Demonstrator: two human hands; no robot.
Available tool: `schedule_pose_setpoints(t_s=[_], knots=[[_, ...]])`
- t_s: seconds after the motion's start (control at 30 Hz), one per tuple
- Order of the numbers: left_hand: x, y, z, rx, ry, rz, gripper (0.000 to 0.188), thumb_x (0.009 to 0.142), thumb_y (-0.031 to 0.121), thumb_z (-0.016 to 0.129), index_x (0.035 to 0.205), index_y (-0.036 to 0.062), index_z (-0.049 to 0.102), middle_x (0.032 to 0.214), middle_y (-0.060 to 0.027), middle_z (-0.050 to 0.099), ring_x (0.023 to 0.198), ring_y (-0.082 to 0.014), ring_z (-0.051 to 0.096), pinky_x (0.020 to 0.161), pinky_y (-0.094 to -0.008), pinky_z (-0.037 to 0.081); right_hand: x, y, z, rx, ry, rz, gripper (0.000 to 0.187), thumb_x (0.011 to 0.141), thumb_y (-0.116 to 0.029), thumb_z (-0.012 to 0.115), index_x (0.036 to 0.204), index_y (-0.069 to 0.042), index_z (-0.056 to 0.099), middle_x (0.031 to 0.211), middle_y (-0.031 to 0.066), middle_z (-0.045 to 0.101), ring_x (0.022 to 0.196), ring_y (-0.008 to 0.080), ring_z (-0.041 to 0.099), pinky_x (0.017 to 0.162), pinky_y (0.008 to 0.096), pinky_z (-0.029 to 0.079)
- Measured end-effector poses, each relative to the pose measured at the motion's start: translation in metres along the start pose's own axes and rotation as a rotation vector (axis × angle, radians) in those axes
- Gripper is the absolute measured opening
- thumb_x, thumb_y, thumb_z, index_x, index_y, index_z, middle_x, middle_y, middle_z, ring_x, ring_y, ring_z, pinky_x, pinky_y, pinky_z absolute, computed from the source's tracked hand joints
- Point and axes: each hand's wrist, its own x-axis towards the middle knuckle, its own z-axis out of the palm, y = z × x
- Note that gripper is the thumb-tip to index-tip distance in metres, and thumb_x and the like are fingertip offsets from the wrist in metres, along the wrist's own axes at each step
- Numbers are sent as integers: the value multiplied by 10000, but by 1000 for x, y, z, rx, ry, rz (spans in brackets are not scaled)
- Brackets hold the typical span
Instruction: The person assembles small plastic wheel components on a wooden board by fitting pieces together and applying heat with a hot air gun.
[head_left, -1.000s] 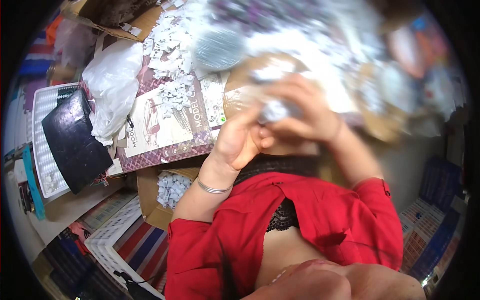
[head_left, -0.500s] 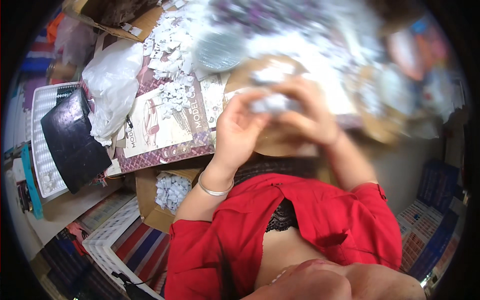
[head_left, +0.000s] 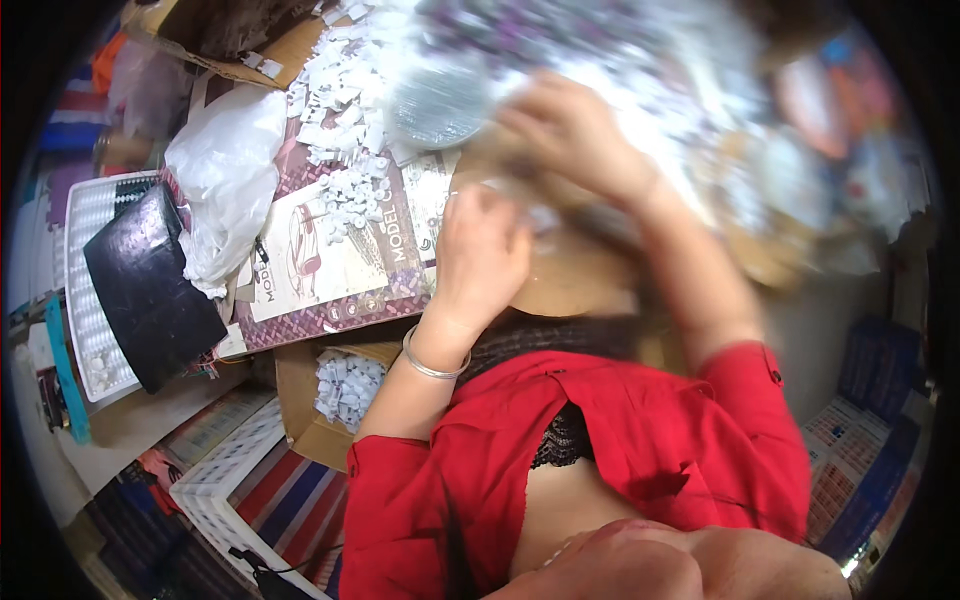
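Observation:
My left hand is closed in a curl above a round brown board. At its fingertips shows a small white plastic piece, blurred, its shape unclear. My right hand is raised farther back, over the far part of the board. Its bent fingers are smeared by motion, and I cannot make out whether anything is in them. Just left of those fingers lies a round silvery disc-like thing with a shiny surface.
Small white plastic parts are heaped at the back left, beside a cardboard box. A clear plastic bag, a black curved sheet and a white tray are at the left. Below the table edge, an open carton holds more white parts.
My hands have come apart from around white pieces at the middle. The right hand has moved away and up toward the silvery disc; the left stays near its place with fingers curled in.

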Motion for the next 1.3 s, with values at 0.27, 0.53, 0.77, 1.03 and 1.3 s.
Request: schedule_pose_setpoints(t_s=[0.27,0.53,0.77,1.03,1.3], knots=[[87,-50,-52,417,208,14,77,843,101,660,862,35,697,838,-152,617,818,-346,603,749,-422,484,57,9,46,-334,-32,-68,135,858,-209,632,862,-92,699,938,97,627,935,305,633,773,436,534],[104,-73,-53,485,245,71,107,830,145,680,828,38,685,822,-131,615,772,-314,589,713,-408,475,64,14,40,-340,-101,-185,113,875,-192,637,901,-85,660,919,104,617,906,298,605,766,418,515],[23,-15,-31,-263,-61,84,57,796,32,706,849,26,685,874,-89,610,756,-239,564,688,-349,465,68,20,44,-258,-192,-106,141,822,-171,631,831,-34,665,856,191,628,860,380,623,792,461,500],[0,-7,0,-179,-90,178,113,722,16,744,819,54,701,887,-73,603,861,-261,559,753,-362,461,43,22,24,-54,-49,-103,123,857,-150,649,907,-38,648,882,161,631,839,333,618,770,414,502],[-2,-6,9,-237,-18,146,97,744,12,733,824,30,683,938,-89,617,888,-273,578,782,-371,470,-52,23,-11,-8,-63,105,84,838,-105,715,898,-56,682,854,104,634,794,281,627,710,349,511]])
